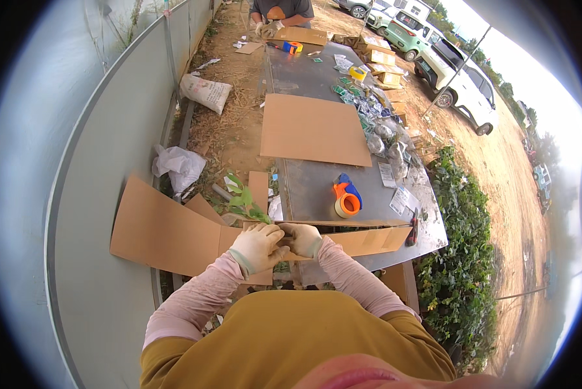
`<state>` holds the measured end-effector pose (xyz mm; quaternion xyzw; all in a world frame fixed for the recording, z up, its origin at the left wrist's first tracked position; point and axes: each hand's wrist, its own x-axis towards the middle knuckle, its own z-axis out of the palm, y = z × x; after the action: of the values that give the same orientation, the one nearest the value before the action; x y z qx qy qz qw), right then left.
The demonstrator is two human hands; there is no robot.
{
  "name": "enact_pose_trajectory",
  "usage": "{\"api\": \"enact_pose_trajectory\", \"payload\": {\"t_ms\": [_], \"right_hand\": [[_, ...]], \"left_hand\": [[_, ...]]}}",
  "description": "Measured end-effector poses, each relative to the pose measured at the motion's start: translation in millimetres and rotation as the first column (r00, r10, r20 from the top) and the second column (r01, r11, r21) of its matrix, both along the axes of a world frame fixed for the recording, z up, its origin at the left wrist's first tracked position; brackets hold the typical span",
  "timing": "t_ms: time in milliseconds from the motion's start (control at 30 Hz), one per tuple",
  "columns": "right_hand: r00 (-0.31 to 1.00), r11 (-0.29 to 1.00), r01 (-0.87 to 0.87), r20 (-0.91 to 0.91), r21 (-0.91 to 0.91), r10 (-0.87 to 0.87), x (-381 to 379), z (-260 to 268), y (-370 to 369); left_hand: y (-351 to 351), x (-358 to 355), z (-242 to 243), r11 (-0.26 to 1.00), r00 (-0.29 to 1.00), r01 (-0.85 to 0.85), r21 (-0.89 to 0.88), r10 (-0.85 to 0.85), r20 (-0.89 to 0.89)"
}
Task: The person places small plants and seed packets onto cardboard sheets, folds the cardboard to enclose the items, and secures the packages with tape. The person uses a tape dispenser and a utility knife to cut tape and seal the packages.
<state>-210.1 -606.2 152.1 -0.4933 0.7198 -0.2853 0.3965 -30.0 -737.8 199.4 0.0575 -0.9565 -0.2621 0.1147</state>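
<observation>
A long, narrow cardboard box lies across the near edge of a dark metal table, its left end opened out into wide flaps. Both hands wear pale work gloves and meet at the box's middle. My left hand rests on the box edge beside a leafy green plant stem that sticks out there. Close by on the right, my right hand has its fingers curled at the same edge; what lies under the fingertips is hidden. An orange and blue tape dispenser stands beyond the box.
A flat cardboard sheet lies across the table. Plastic packets and paper slips line its right side. A red and black tool is by the box's right end. A co-worker stands at the far end; a metal fence runs left.
</observation>
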Motion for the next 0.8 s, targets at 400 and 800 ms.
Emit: {"api": "enact_pose_trajectory", "payload": {"t_ms": [400,800], "right_hand": [[0.961,0.993,-0.092,-0.253,0.071,0.107,0,6,-1],[0.848,0.929,-0.266,-0.397,0.257,0.352,7,14,-22]], "left_hand": [[-4,22,-11,0.854,0.903,-0.307,0.421,0.401,-0.155],[-22,0,-29,0.721,0.923,-0.382,0.578,0.269,0.274]]}}
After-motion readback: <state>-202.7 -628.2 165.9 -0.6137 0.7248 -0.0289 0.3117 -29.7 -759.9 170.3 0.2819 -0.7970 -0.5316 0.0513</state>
